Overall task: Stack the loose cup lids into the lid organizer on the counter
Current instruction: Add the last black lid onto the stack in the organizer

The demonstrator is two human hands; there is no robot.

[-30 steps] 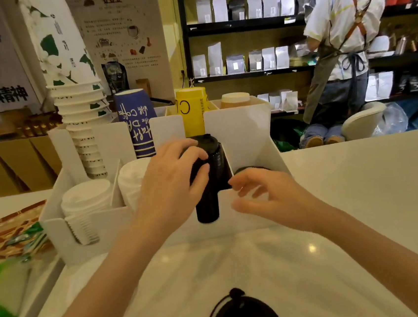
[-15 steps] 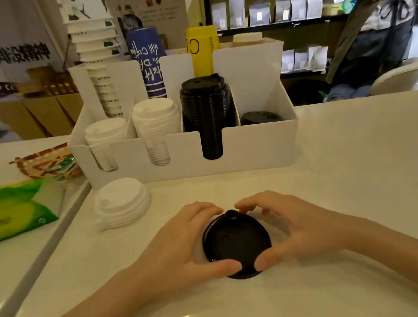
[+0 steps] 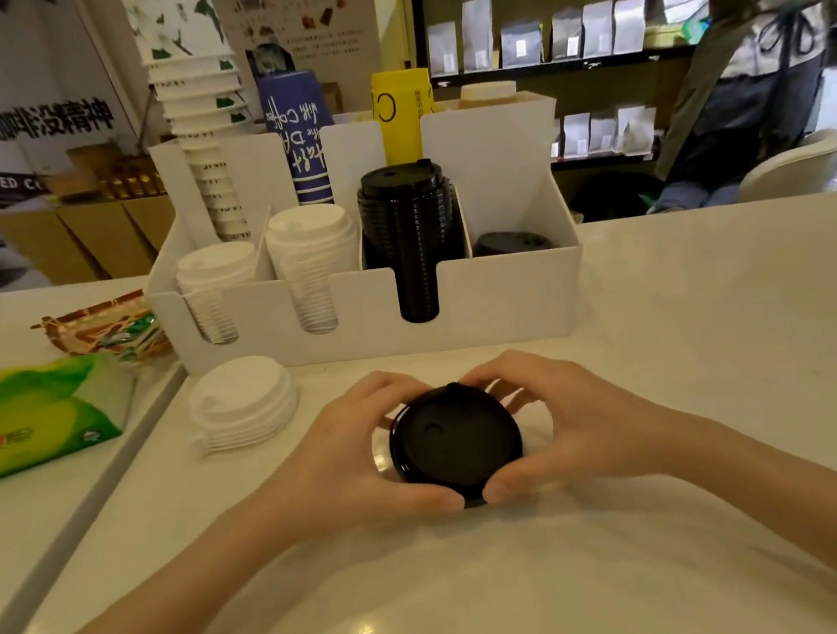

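Note:
A small stack of black lids (image 3: 453,442) is gripped from both sides, just above the white counter. My left hand (image 3: 358,452) wraps its left edge and my right hand (image 3: 567,425) wraps its right edge, thumbs meeting at the near rim. Behind stands the white lid organizer (image 3: 508,302). Its front slots hold two white lid stacks (image 3: 311,245), a tall black lid stack (image 3: 408,214) and a low black lid stack (image 3: 512,244) at the far right. A loose pile of white lids (image 3: 242,402) lies on the counter left of my hands.
Paper cup stacks stand in the organizer's back row: white (image 3: 205,148), blue (image 3: 299,138), yellow (image 3: 403,117). A green tissue pack (image 3: 34,419) and a woven tray (image 3: 102,324) lie at the left. A person in an apron (image 3: 764,37) stands behind the counter at right.
Both hands left the organizer's tall black stack, dropped to the loose black lids on the counter, closed around them and raised them slightly. The view tilted down.

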